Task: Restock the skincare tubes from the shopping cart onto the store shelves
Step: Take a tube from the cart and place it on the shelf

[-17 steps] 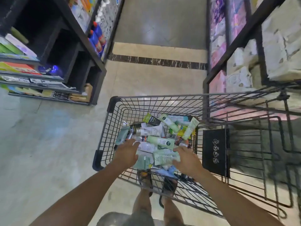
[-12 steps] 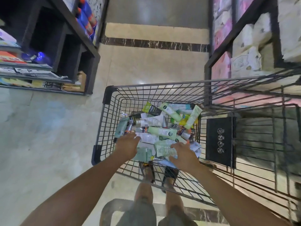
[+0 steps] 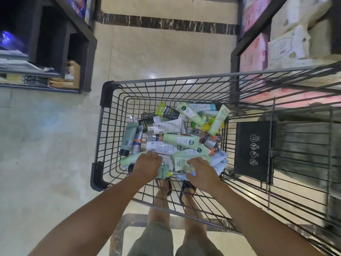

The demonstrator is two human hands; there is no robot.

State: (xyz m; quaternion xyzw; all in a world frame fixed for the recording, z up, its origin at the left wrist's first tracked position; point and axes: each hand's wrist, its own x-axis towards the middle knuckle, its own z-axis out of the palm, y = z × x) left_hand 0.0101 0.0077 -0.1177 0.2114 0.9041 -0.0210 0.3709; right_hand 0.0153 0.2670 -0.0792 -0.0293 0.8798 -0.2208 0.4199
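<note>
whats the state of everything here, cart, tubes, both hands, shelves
shopping cart: standing in the aisle, basket loaded
skincare tubes: heaped loose in the basket, lying at all angles
left hand: down on the pile, fingers curled, grip unclear
right hand: down on a pale green tube, grip unclear
right shelves: stocked with pink and white packs

1 cart [image 3: 166, 81], 2 hands [image 3: 147, 164] [image 3: 202, 171], about 20 tubes [image 3: 181, 141] (heaped).
</note>
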